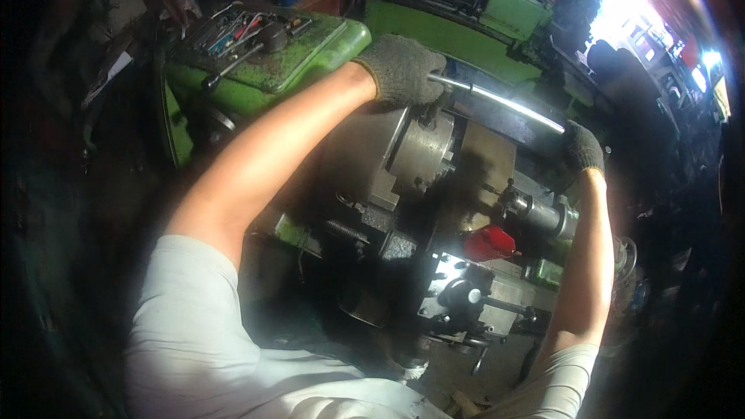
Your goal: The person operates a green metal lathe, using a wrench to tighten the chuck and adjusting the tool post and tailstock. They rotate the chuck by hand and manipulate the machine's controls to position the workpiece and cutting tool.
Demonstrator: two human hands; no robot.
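Rod [512, 105], tailstock [541, 214] obstruct; gap beside chuck [423, 149] seems free.

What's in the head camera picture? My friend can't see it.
A person's gloved left hand and right hand hold opposite ends of a shiny metal bar above a metal machine. Tools lie on a green top at upper left.

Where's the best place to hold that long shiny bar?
Probably near both ends of the long shiny bar, reaching from the person's own side. It's long, straight and slim, and slants across the view, so one hand at each end should steady it best. The left hand is around its left end, and the right hand is at its right.
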